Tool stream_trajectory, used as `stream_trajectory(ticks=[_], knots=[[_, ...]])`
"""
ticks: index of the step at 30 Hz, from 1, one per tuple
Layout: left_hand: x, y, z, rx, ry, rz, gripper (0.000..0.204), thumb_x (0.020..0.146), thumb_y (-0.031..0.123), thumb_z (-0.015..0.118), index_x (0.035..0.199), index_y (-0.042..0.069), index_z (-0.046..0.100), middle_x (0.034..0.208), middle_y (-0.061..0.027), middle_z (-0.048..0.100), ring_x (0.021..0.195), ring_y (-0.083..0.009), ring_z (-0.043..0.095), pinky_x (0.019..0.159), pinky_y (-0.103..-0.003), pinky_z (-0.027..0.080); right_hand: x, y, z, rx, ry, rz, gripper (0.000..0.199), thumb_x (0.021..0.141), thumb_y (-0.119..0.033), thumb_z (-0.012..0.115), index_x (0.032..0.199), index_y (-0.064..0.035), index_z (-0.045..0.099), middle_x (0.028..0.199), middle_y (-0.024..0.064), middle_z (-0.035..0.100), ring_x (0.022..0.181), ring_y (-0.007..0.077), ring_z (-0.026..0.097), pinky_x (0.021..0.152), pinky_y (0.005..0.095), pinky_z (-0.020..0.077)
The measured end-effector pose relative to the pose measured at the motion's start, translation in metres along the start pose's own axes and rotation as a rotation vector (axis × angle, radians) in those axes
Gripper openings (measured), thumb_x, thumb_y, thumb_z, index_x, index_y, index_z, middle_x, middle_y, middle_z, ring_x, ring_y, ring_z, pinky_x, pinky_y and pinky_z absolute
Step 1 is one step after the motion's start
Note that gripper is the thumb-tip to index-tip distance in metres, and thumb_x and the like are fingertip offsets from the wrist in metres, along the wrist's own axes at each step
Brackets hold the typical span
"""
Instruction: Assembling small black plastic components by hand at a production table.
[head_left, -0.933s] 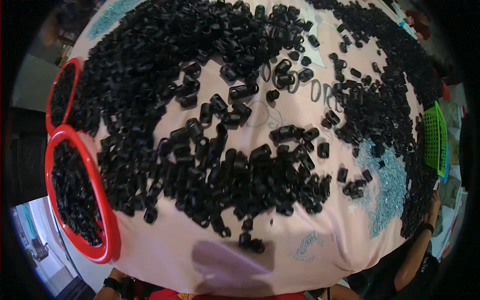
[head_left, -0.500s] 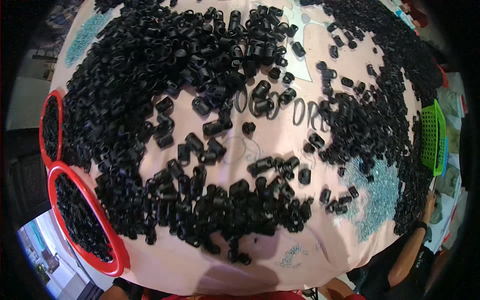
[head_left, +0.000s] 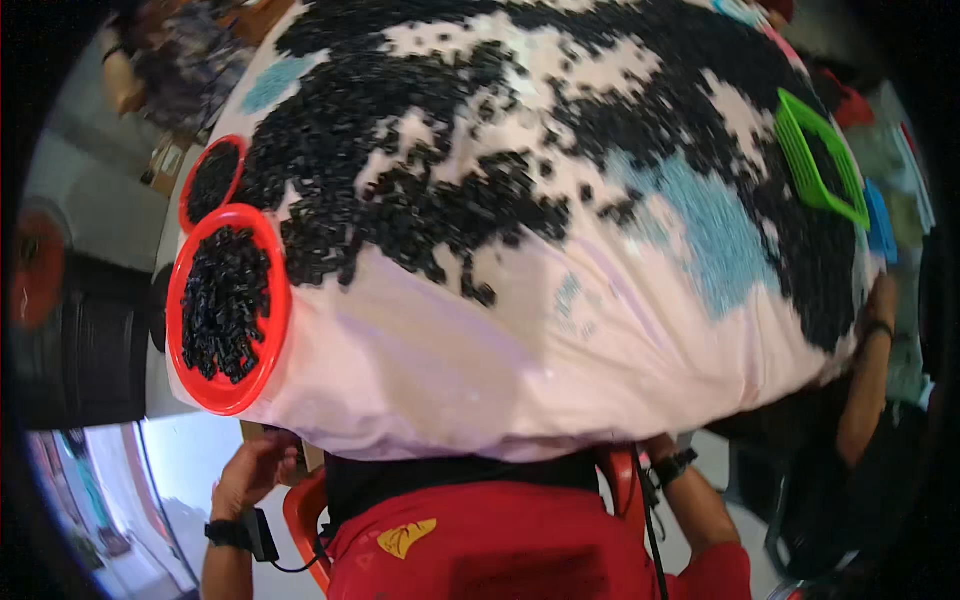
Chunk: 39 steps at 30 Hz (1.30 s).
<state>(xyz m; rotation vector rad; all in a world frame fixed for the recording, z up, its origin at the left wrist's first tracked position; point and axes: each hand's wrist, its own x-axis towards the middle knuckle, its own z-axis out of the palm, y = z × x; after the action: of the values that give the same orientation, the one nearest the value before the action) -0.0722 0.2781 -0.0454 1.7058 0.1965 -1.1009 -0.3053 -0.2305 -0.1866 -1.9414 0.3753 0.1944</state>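
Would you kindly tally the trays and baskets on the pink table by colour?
Red round trays: 2, a near one and a far one
Green basket: 1
Blue basket: 1
Total: 4
All sit on the pink table.

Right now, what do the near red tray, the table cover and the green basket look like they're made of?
The near red tray looks like moulded plastic: glossy, uniform red rim with a highlight. The table cover seems a thin pale pink sheet, cloth or plastic film; it drapes over the edge with soft folds, so I can't tell which. The green basket looks like bright rigid plastic with a slotted wall.
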Motion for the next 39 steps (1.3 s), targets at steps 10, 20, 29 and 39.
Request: stream_trajectory(ticks=[10, 20, 29, 39], knots=[[-0.015, 0.066, 0.010, 0.135, -0.166, -0.511, 0.047, 0.105, 0.035, 0.051, 0.111, -0.008, 0.066, 0.100, -0.0195, 0.074, 0.087, -0.0290, 0.072, 0.073, -0.033, 0.056, -0.084, 0.030, 0.007, -0.025, 0.265, 0.041, 0.044, 0.092, -0.025, 0.069, 0.131, -0.0051, 0.064, 0.132, 0.0194, 0.066, 0.120, 0.0368, 0.064, 0.097, 0.0467, 0.0532], [-0.020, 0.085, 0.023, 0.351, -0.176, -1.005, 0.050, 0.104, 0.033, 0.053, 0.126, -0.011, 0.060, 0.118, -0.0203, 0.071, 0.114, -0.0334, 0.067, 0.103, -0.044, 0.051, -0.100, 0.055, -0.001, -0.101, 0.347, 0.024, 0.044, 0.091, -0.024, 0.069, 0.130, -0.0049, 0.065, 0.132, 0.0200, 0.066, 0.120, 0.0380, 0.063, 0.099, 0.0470, 0.0523], [-0.012, 0.111, 0.032, 0.464, -0.279, -1.056, 0.050, 0.104, 0.034, 0.054, 0.126, -0.010, 0.061, 0.117, -0.0195, 0.071, 0.113, -0.0322, 0.067, 0.102, -0.042, 0.051, -0.104, 0.068, 0.045, 0.174, 0.372, 0.268, 0.035, 0.097, -0.026, 0.060, 0.123, -0.0042, 0.066, 0.122, 0.0249, 0.067, 0.114, 0.0441, 0.064, 0.098, 0.0533, 0.0507], [-0.082, 0.060, -0.008, 0.306, -0.269, -0.782, 0.049, 0.104, 0.034, 0.054, 0.125, -0.010, 0.062, 0.116, -0.0187, 0.071, 0.111, -0.0308, 0.067, 0.100, -0.041, 0.051, -0.127, 0.039, 0.029, 0.035, 0.350, 0.108, 0.027, 0.097, -0.012, 0.062, 0.122, -0.0029, 0.066, 0.121, 0.0176, 0.070, 0.108, 0.0351, 0.066, 0.093, 0.0426, 0.0530]])
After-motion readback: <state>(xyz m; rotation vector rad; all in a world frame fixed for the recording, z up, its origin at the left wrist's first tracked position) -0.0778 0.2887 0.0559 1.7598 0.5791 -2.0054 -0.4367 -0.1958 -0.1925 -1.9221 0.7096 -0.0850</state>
